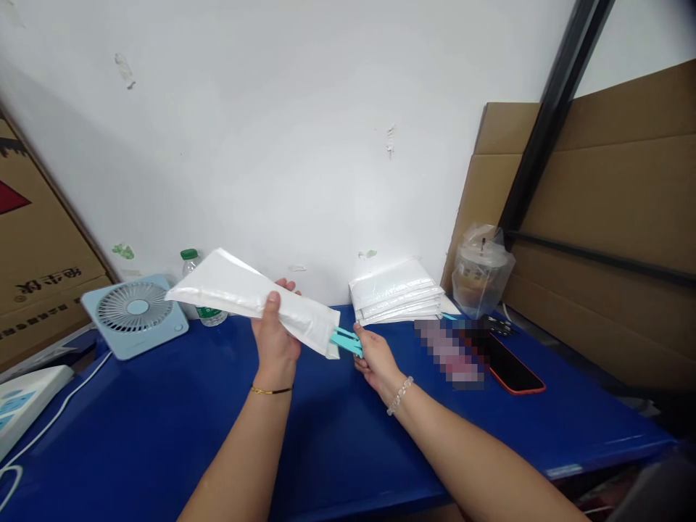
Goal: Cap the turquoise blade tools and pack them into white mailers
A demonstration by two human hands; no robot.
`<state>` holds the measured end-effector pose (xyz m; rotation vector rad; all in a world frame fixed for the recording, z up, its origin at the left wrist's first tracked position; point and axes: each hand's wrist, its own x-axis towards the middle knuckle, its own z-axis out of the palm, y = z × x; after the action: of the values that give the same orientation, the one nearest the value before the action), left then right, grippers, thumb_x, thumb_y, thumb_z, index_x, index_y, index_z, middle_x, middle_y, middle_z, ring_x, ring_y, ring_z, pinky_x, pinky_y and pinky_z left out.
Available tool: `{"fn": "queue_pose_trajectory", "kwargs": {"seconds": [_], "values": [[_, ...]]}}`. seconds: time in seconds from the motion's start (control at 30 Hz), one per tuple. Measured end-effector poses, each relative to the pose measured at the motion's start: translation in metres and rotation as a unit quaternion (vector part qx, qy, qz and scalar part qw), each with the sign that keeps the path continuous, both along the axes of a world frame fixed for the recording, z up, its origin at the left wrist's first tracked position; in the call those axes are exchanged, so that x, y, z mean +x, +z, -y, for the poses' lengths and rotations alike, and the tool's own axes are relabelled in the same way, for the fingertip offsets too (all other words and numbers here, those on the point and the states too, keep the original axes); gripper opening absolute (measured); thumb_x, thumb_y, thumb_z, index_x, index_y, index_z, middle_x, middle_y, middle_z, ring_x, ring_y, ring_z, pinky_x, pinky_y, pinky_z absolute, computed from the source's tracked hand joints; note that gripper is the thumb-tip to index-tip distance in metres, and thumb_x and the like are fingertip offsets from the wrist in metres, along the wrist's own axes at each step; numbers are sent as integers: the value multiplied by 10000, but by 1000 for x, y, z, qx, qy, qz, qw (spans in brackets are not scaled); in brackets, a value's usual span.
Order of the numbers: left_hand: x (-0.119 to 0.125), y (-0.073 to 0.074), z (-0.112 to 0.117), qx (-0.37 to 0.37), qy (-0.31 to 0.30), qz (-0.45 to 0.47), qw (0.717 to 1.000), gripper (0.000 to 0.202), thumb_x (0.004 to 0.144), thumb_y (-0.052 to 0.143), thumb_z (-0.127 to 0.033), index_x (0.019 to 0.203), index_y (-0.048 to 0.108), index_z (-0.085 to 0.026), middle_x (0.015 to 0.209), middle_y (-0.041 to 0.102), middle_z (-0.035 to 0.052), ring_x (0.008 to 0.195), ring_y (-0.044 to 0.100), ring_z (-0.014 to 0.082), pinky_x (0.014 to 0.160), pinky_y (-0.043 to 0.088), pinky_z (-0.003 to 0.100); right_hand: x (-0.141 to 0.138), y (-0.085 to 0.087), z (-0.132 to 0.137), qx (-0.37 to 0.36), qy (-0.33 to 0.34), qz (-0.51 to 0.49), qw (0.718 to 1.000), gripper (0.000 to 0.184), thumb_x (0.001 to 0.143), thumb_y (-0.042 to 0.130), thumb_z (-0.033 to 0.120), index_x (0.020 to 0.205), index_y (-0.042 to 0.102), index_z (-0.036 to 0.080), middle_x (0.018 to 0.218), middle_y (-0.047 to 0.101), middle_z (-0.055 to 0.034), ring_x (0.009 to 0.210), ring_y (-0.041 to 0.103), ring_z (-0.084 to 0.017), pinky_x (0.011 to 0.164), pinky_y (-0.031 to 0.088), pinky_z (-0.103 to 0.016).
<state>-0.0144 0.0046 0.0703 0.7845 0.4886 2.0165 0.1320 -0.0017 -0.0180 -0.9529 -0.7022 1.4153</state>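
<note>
My left hand (275, 330) is closed around a white padded envelope (239, 291), held up above the blue table (337, 435) with its open end pointing right. My right hand (375, 359) pinches a flat turquoise item (346, 341) whose far end sits at the envelope's mouth. How far the turquoise item reaches inside is hidden. Both wrists wear thin bracelets.
A stack of white padded envelopes (399, 291) lies by the wall. Right of it stand a bagged drink cup (481, 270) and a phone in a red case (511, 366). A small blue fan (135, 313), a water bottle (196, 279) and cardboard boxes (38, 268) stand left.
</note>
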Motion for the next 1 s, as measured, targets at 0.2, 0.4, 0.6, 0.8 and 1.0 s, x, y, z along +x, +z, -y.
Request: {"fn": "queue_pose_trajectory", "kwargs": {"seconds": [0.2, 0.4, 0.6, 0.8, 1.0], "values": [[-47, 7, -21, 34, 77, -27, 996, 348, 702, 664, -394, 954, 639, -156, 940, 644, 66, 893, 616, 168, 775, 495, 266, 34, 7, -16, 15, -86, -20, 996, 368, 745, 652, 413, 615, 387, 193, 406, 350, 96, 305, 274, -28, 289, 164, -151], [-44, -8, -39, -27, -32, -243, 969, 485, 567, 789, -265, 1010, 630, -147, 997, 665, 104, 904, 632, 215, 742, 492, 284, 43, 11, -20, 6, -91, -55, 994, 324, 793, 608, 358, 628, 381, 197, 421, 360, 88, 305, 262, -29, 286, 160, -152], [-35, -18, -36, -28, -30, -137, 990, 451, 676, 690, -403, 1036, 634, -139, 975, 674, 112, 875, 634, 218, 733, 502, 304, 39, 5, -21, -23, -83, -54, 995, 315, 814, 588, 337, 619, 388, 192, 409, 366, 80, 304, 281, -34, 281, 152, -147], [-17, -18, -23, -34, -63, -195, 978, 512, 626, 747, -318, 1092, 603, -162, 1049, 655, 123, 974, 610, 255, 742, 494, 312, 42, -4, -27, -52, -88, -68, 992, 298, 826, 572, 336, 636, 390, 197, 413, 389, 73, 304, 279, -36, 273, 158, -142], [-52, -16, -29, -66, -123, 20, 990, 389, 687, 614, -427, 946, 616, -138, 894, 663, 82, 798, 634, 205, 771, 510, 344, 37, -7, -26, -48, -83, -59, 994, 320, 803, 598, 352, 630, 374, 202, 392, 374, 79, 302, 279, -40, 281, 155, -143]]}}
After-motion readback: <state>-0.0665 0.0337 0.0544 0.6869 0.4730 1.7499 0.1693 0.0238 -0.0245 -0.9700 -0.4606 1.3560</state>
